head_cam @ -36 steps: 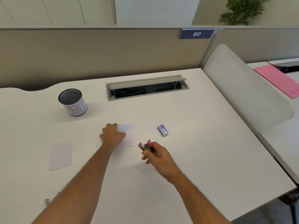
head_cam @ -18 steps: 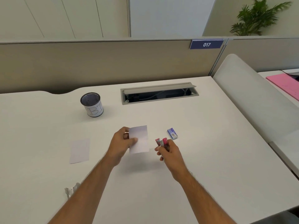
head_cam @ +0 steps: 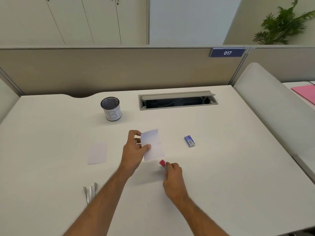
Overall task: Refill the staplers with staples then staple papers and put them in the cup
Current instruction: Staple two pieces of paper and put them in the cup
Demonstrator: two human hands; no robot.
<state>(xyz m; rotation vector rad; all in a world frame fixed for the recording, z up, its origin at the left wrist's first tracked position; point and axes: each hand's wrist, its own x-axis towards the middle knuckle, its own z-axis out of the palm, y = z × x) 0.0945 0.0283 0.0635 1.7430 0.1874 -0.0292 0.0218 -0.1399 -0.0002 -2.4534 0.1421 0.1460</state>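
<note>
My left hand pinches a small white paper slip by its left edge and holds it above the white desk. My right hand grips a pink stapler, whose tip sits at the slip's lower right corner. A second white slip lies flat on the desk to the left. A black mesh cup with a white label stands at the back left. A silver stapler lies near my left forearm. A small blue staple box lies to the right.
An open grey cable tray is set into the desk at the back. A beige partition runs behind it. A white divider panel borders the right side, with a pink folder beyond it.
My left hand picked the slip up off the desk and raised it. My right hand brought the pink stapler from the right of the slip to its lower right corner.
</note>
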